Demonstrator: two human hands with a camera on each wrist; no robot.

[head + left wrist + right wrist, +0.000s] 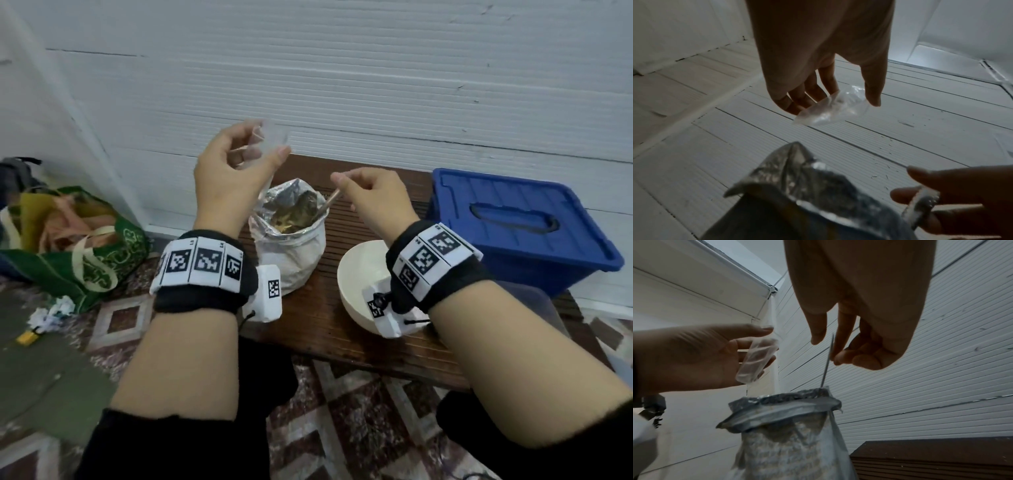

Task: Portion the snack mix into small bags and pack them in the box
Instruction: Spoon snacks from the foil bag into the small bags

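My left hand (236, 171) grip pinches a small clear bag (830, 108) above the foil snack pouch (291, 236) on the worktop (318, 325). Right hand (373, 198) grip pinches a spoon handle (827, 363) dipped in it. Blue box (520, 226) lidded, right.

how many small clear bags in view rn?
1. A small clear bag held by the left hand above the foil snack pouch. Others may be hidden inside the shut blue box.

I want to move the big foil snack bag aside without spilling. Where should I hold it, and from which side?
Probably grip the snack bag around its white body, below the rolled foil rim, coming from the left: it stands upright and open, and the spoon handle in the right hand leans out on the right.
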